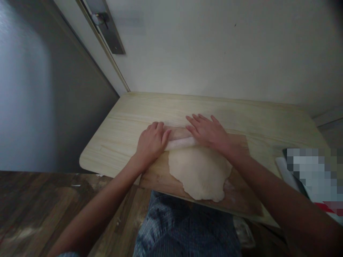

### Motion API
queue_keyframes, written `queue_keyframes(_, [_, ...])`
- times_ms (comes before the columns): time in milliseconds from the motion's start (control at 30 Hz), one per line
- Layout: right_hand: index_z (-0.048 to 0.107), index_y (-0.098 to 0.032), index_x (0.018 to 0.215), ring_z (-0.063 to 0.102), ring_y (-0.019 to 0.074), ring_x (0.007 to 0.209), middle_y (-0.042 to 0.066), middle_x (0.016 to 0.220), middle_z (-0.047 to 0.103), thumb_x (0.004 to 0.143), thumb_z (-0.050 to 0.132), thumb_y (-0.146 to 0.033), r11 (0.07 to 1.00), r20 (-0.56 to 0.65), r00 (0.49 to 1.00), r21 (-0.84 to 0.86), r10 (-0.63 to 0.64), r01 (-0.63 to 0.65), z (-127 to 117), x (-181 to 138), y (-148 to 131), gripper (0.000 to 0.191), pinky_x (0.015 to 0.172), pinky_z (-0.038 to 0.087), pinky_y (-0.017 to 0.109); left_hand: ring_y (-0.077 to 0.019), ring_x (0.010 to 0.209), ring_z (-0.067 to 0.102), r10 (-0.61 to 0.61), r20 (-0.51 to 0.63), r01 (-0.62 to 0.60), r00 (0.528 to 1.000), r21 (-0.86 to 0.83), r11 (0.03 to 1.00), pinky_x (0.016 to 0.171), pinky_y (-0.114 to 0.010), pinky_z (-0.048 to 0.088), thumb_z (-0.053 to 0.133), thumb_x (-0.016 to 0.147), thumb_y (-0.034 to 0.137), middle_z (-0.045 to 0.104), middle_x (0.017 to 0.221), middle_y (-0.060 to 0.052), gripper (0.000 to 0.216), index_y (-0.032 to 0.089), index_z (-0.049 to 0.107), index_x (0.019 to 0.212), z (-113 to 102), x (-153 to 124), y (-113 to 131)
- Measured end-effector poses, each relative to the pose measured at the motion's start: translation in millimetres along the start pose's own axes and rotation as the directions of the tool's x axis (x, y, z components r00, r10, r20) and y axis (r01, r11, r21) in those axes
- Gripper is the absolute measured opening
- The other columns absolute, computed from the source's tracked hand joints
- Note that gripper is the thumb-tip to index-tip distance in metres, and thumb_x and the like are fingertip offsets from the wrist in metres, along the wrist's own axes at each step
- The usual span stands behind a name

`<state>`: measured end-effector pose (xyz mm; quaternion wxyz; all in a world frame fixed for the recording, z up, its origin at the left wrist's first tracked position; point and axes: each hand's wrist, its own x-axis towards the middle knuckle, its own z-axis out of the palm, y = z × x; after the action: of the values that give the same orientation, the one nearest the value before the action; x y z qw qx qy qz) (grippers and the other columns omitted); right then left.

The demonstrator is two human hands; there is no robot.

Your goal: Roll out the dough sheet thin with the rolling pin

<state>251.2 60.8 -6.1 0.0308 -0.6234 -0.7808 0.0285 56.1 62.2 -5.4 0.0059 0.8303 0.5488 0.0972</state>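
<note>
A flat, pale sheet of dough (199,173) lies on a brown wooden board (241,196) near the table's front edge. A floured rolling pin (180,142) rests across the far edge of the dough. My left hand (151,142) presses palm-down on the pin's left end, fingers stretched forward. My right hand (210,132) lies flat over the pin's right end with its fingers spread.
The board sits on a light wooden table (128,121) against a white wall. A dark panel stands to the left, with wooden floor (40,207) below. A blurred-out item (313,175) lies at the table's right edge. My checked garment (184,228) shows beneath the board.
</note>
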Motion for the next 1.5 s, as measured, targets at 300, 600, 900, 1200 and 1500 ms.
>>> queue_keyframes(300, [0.047, -0.011, 0.125, 0.048, 0.0259, 0.116, 0.016, 0.127, 0.053, 0.093, 0.024, -0.04, 0.995, -0.108, 0.99, 0.064, 0.087, -0.08, 2, 35, 2, 0.049, 0.098, 0.03, 0.048, -0.0211, 0.084, 0.058, -0.051, -0.074, 0.057, 0.996, 0.078, 0.995, 0.069, -0.029, 0.042, 0.021, 0.094, 0.038, 0.062, 0.09, -0.011, 0.043, 0.015, 0.057, 0.09, 4, 30, -14])
queue_keyframes(600, [0.056, -0.009, 0.105, 0.057, 0.0235, 0.096, 0.016, 0.103, 0.063, 0.093, 0.027, -0.036, 0.992, -0.171, 0.978, 0.048, 0.123, -0.117, 2, 46, 5, 0.041, 0.077, 0.039, 0.031, -0.0221, 0.08, 0.059, -0.081, -0.037, 0.084, 0.996, 0.072, 0.994, 0.067, -0.03, 0.042, 0.017, 0.094, 0.038, 0.064, 0.087, -0.012, 0.05, 0.014, 0.059, 0.084, 2, 42, -15])
queue_keyframes(900, [0.057, -0.012, 0.104, 0.059, 0.0223, 0.093, 0.014, 0.103, 0.064, 0.092, 0.027, -0.039, 0.983, -0.115, 0.976, 0.048, 0.183, -0.178, -1, 24, -1, 0.042, 0.072, 0.04, 0.03, -0.022, 0.082, 0.059, -0.027, 0.021, 0.027, 0.999, -0.015, 1.0, 0.074, -0.032, 0.044, 0.023, 0.093, 0.032, 0.065, 0.085, -0.012, 0.044, 0.012, 0.06, 0.081, 6, 26, -11])
queue_keyframes(1200, [0.058, -0.014, 0.11, 0.058, 0.0217, 0.098, 0.011, 0.112, 0.063, 0.089, 0.03, -0.023, 0.989, -0.191, 0.971, -0.01, 0.142, -0.147, -1, -16, -13, 0.036, 0.084, 0.038, 0.034, -0.0241, 0.113, 0.051, 0.005, -0.045, -0.004, 0.999, 0.024, 1.0, 0.091, -0.036, 0.042, 0.03, 0.092, 0.031, 0.058, 0.118, -0.015, 0.039, 0.008, 0.053, 0.114, 5, -11, 4])
queue_keyframes(1500, [0.052, -0.012, 0.122, 0.044, 0.0238, 0.122, 0.01, 0.126, 0.056, 0.09, 0.028, -0.022, 0.999, -0.309, 0.95, 0.021, 0.045, -0.041, 16, -60, -15, 0.041, 0.102, 0.023, 0.045, -0.0255, 0.118, 0.049, 0.027, -0.118, -0.012, 0.993, 0.124, 0.992, 0.095, -0.039, 0.041, 0.029, 0.09, 0.029, 0.055, 0.126, -0.014, 0.046, 0.007, 0.048, 0.125, 8, -58, 28])
